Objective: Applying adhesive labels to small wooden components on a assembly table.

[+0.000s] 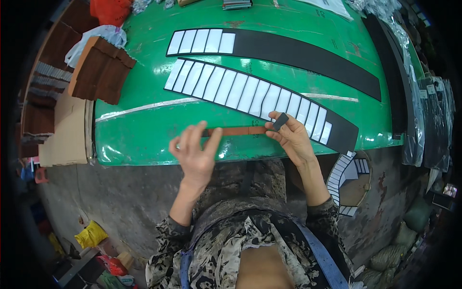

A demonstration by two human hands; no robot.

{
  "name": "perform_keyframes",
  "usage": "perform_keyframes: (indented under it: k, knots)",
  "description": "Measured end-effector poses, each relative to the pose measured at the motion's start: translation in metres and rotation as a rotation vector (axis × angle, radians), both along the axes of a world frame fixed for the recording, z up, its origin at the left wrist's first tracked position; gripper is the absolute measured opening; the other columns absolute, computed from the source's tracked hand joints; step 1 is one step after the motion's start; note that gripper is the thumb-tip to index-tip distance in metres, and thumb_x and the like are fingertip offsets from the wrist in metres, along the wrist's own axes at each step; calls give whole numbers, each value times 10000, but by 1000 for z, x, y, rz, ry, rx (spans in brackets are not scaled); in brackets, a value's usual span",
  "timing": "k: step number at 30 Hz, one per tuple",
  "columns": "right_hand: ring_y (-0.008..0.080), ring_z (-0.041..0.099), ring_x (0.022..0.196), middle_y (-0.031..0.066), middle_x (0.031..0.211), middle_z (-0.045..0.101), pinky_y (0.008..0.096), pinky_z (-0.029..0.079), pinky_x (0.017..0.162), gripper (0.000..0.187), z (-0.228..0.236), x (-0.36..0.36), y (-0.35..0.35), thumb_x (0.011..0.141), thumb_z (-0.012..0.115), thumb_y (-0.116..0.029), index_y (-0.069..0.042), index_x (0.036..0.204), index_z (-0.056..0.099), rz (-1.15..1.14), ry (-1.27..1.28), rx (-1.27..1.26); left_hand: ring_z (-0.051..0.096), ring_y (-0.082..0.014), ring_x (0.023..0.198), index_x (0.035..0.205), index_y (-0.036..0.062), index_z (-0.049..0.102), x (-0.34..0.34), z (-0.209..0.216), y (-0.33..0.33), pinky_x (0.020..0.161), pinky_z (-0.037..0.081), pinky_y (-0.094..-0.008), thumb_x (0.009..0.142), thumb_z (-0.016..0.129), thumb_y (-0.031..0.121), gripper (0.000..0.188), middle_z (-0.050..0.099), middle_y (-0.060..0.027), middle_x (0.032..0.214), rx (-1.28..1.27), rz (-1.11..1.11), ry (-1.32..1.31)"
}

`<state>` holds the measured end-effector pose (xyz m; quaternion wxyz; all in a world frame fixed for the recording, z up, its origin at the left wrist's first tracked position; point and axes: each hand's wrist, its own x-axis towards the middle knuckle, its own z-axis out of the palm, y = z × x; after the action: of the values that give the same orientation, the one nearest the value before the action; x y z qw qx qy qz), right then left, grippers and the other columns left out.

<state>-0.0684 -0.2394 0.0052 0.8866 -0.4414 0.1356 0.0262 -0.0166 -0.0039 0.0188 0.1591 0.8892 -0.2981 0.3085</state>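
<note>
A narrow brown strip (236,131) runs sideways in front of me, low over the green table. At its right end my right hand (294,142) has thumb and fingers closed; a small dark grey rectangular piece (280,122) sticks up between the fingertips. Whether that piece joins the strip is hidden. My left hand (195,151), a little blurred, is at the strip's left end with its fingers apart, and a dark bit shows between them. Just beyond lies a curved black strip (342,132) with a row of white rectangles; a second black strip (298,50) lies farther back.
Brown curved pieces (102,70) are stacked at the left beside a cardboard box (67,130). Long black strips (385,72) and plastic-wrapped bundles (430,120) line the right edge. A round container (358,185) holding white-patched strips stands below the table's right corner.
</note>
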Motion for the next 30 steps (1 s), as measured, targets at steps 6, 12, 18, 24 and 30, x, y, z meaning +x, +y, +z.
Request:
perform_keyframes:
  k: [6, 12, 18, 24, 30]
  knots:
    - [172, 602, 964, 56, 1059, 602, 285, 506, 828, 286, 1, -6, 1, 868, 640, -134, -13, 1122, 585, 44, -18, 4, 466, -146, 1113, 1074, 143, 645, -33, -29, -36, 907, 204, -397, 728, 596, 112, 350, 545, -7, 1197, 26, -12, 83]
    - [156, 606, 851, 67, 945, 645, 285, 494, 769, 271, 34, -9, 2, 783, 710, -91, -22, 1035, 635, 48, -57, -964, 419, -185, 1149, 1166, 178, 611, -37, -38, -41, 874, 217, -412, 710, 602, 65, 470, 511, -23, 1215, 11, -2, 127]
    - [220, 593, 782, 64, 887, 642, 309, 473, 652, 272, 48, 5, 8, 667, 736, -22, -57, 931, 680, 89, -463, -1607, 408, -120, 1144, 1119, 266, 642, -38, -49, -41, 926, 196, -433, 730, 587, 96, 429, 507, 43, 1202, -19, 35, 132]
    - [210, 570, 754, 45, 867, 632, 306, 465, 626, 292, 47, 11, 14, 645, 736, -9, -64, 925, 678, 116, -506, -1671, 355, -165, 1181, 1089, 248, 663, -35, -51, -41, 929, 214, -446, 743, 599, 89, 385, 497, 28, 1194, -47, 2, 92]
    - [209, 561, 749, 42, 869, 629, 304, 465, 621, 301, 46, 13, 16, 639, 737, -6, -62, 928, 675, 125, -497, -1682, 401, -102, 1149, 1130, 293, 640, -37, -57, -40, 937, 205, -459, 749, 621, 198, 393, 503, 76, 1199, -57, 26, 122]
